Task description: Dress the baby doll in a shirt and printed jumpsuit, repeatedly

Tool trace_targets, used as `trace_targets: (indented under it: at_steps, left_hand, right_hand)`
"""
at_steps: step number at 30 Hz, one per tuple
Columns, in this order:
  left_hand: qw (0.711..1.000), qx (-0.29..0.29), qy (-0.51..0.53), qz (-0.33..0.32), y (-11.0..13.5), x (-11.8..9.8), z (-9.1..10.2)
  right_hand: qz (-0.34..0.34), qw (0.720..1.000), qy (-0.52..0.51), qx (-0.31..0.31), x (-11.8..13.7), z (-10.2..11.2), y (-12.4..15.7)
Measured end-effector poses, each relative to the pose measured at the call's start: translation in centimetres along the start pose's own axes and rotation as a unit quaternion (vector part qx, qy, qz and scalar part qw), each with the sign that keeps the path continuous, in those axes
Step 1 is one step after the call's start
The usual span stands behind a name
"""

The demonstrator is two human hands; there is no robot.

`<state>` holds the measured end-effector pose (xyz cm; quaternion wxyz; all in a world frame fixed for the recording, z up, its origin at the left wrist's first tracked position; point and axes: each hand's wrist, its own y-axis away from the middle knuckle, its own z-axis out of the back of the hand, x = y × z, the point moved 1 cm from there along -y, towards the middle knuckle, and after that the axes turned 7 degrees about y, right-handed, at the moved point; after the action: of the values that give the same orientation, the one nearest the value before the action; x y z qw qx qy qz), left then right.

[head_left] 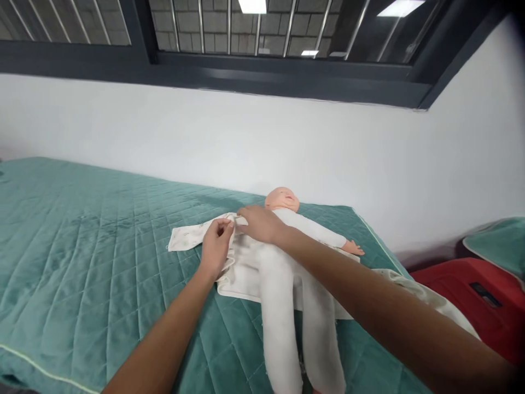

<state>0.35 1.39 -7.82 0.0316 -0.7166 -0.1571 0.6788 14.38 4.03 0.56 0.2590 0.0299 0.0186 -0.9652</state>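
A baby doll [278, 295] with a white cloth body lies on its back, head toward the wall and legs toward me. Beneath it a cream baby shirt [240, 282] is spread out, one sleeve [185, 238] stretching to the left. My left hand [217, 246] pinches the shirt's fabric near that sleeve's shoulder. Across the doll's chest reaches my right hand [259, 223], its fingers closed on the same bunched cloth beside the left one. The doll's arm on the left is hidden by my hands and the shirt; its other arm lies out to the right.
A green quilted cover [123, 257] lies under everything. Behind it rises a white wall [197, 137] with a dark-framed barred window [262, 74] above. To the right are a pale cloth [426, 295], a red plastic object [463, 290] and a green cushion-like item [496, 246].
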Motion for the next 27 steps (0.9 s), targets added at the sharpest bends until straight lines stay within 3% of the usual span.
trace_targets:
  at_steps: [3, 5, 7, 9, 10, 14, 19, 23, 27]
  left_hand:
    - [0.996, 0.019, -0.083, 0.02, -0.3, 0.6, 1.1]
    - [0.984, 0.028, -0.177, 0.004, -0.5, 0.5, 1.1]
    - [0.962, 0.043, -0.268, -0.017, -0.8, 0.1, 0.8]
    - [0.944, 0.066, -0.321, -0.028, -1.2, -0.4, 0.4]
    - [0.942, 0.077, -0.327, -0.026, -1.6, -0.6, 0.2]
    - [0.954, 0.087, -0.288, -0.004, -3.3, -2.1, -0.2]
    - [0.969, 0.077, -0.235, 0.022, -4.0, -4.2, -1.4]
    - [0.983, 0.089, -0.154, 0.054, -3.6, -5.5, -3.1]
    - [0.973, 0.148, -0.174, 0.015, -5.0, -6.9, -4.7]
  right_hand:
    - [-0.054, 0.985, -0.118, -0.113, -2.2, 0.5, 4.0]
    - [-0.143, 0.951, -0.184, -0.203, -4.2, 0.0, 7.4]
    - [-0.273, 0.898, -0.22, -0.264, -6.0, -1.2, 10.8]
    - [-0.369, 0.855, -0.261, -0.256, -7.3, -2.9, 13.3]
    - [-0.385, 0.846, -0.284, -0.237, -7.7, -3.6, 14.0]
    - [-0.386, 0.833, -0.322, -0.233, -8.3, -5.3, 14.9]
    - [-0.407, 0.783, -0.411, -0.228, -8.2, -5.6, 14.2]
    - [-0.367, 0.767, -0.48, -0.215, -7.4, -5.4, 13.2]
    - [-0.315, 0.754, -0.541, -0.197, -6.0, -5.1, 11.3]
